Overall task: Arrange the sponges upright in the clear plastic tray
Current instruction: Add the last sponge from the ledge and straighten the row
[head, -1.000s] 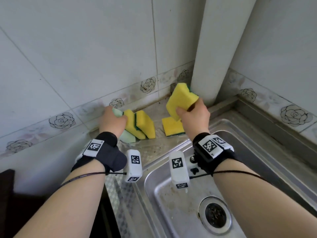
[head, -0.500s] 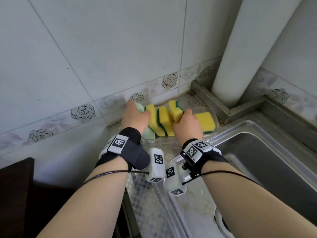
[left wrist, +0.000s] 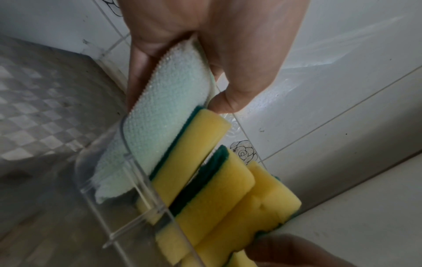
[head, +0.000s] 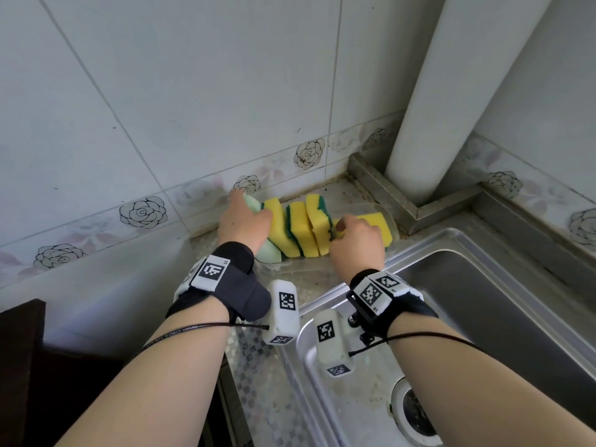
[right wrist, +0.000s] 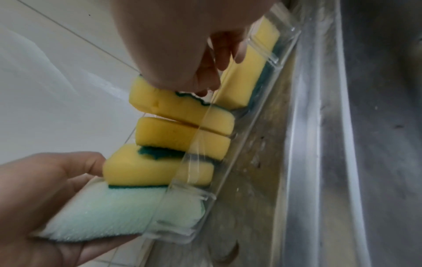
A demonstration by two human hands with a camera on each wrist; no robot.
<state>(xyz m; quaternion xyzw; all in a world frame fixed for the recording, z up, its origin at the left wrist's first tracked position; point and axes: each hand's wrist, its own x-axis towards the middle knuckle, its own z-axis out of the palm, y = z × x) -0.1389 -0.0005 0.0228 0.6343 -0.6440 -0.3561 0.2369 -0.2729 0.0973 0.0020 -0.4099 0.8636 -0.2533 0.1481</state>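
Note:
A clear plastic tray [head: 394, 232] lies on the counter against the tiled wall. At its left end my left hand [head: 245, 221] grips a pale green sponge [head: 269, 256] between thumb and fingers [left wrist: 228, 97]. Three yellow sponges with green scourer faces stand on edge beside it: the first [head: 280, 227], the second [head: 300, 227] and the third [head: 317, 221]. My right hand [head: 356, 240] has its curled fingers [right wrist: 205, 84] on the third sponge's top, at the green face. Another yellow sponge [head: 377, 221] lies flat at the tray's right end, partly under that hand.
A steel sink [head: 483, 317] with a drain [head: 416, 411] lies just in front and right of the tray. A white pipe [head: 451, 91] rises in the corner behind a metal ledge [head: 387, 191]. A dark cabinet edge [head: 19, 350] shows at lower left.
My right hand brought a yellow sponge down from the air and stood it in the tray as the third upright one. My left hand stayed on the pale green sponge.

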